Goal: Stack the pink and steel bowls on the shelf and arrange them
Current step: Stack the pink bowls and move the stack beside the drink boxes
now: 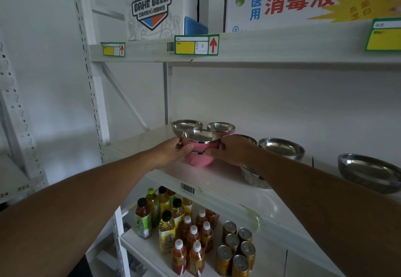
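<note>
Both hands hold a pink bowl [200, 141] on the middle shelf [219, 181] of a white rack. The left hand [173, 151] grips its left side, thumb near the rim and fingers curled under; the right hand [233, 149] clasps the right side the same way. The bowl is pink outside with a shiny steel lining and a bright steel rim, and it sits upright, nested in a second pink bowl [198, 160] of the same make that stands on the shelf near the front edge. Only the lower bowl's rounded pink wall shows beneath the top one.

Behind the pair, a plain steel bowl [187, 125] stands at the back left, and just right of it another pink-sided, steel-lined bowl [221, 128]. A steel rim [249, 138] shows past the right hand, mostly hidden. Under the right forearm a steel stack [253, 178] sits near the shelf front. Further right stands a wide steel bowl [282, 148], and at the far right a larger one [371, 172].

The shelf below carries bottles [173, 222] and gold cans [236, 248]. The shelf above bears cartons [152, 5] and yellow labels [196, 44].
</note>
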`<state>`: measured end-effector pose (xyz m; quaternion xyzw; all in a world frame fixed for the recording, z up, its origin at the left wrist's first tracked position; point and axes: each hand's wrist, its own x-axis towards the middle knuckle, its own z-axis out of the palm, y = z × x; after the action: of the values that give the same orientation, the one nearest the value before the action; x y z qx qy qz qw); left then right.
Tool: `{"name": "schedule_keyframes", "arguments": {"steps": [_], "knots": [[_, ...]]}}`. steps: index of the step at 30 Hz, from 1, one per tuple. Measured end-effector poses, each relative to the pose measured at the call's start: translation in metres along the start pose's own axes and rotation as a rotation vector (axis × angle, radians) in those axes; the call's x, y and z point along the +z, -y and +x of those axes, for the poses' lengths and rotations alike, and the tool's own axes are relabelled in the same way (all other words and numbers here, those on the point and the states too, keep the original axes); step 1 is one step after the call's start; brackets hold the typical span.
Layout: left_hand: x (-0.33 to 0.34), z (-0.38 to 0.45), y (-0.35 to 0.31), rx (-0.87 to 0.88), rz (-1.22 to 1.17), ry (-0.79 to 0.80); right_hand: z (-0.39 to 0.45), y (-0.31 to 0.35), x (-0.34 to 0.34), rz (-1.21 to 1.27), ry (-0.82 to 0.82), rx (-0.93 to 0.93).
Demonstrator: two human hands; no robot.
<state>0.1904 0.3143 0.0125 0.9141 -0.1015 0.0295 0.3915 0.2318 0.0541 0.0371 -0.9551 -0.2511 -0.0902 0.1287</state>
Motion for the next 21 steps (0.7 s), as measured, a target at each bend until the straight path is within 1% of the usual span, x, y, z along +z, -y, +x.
{"name": "schedule_keyframes", "arguments": {"steps": [2, 7, 10, 12, 14, 16, 18, 21], "knots": [[-0.006, 0.002, 0.005, -0.011, 0.018, -0.001, 0.006, 0.004, 0.003, 0.002, -0.015, 0.011], [-0.017, 0.001, 0.014, -0.020, -0.006, 0.015, 0.008, 0.015, -0.001, -0.046, 0.019, -0.021], [-0.016, -0.003, 0.021, -0.110, -0.026, 0.043, -0.003, 0.011, -0.009, -0.006, 0.010, -0.016], [-0.012, -0.009, 0.025, -0.166, 0.023, 0.094, -0.013, 0.002, -0.014, 0.017, 0.001, 0.014], [-0.007, -0.014, 0.025, -0.138, 0.140, 0.140, -0.022, -0.008, -0.022, -0.006, 0.007, 0.035], [-0.002, -0.019, 0.022, -0.087, 0.195, 0.134, -0.028, -0.023, -0.034, -0.026, 0.021, 0.080], [0.001, -0.027, 0.012, -0.068, 0.212, 0.087, -0.035, -0.042, -0.044, 0.024, 0.015, 0.132], [0.005, -0.039, -0.005, 0.003, 0.167, 0.024, -0.050, -0.068, -0.051, 0.017, 0.036, 0.161]]}}
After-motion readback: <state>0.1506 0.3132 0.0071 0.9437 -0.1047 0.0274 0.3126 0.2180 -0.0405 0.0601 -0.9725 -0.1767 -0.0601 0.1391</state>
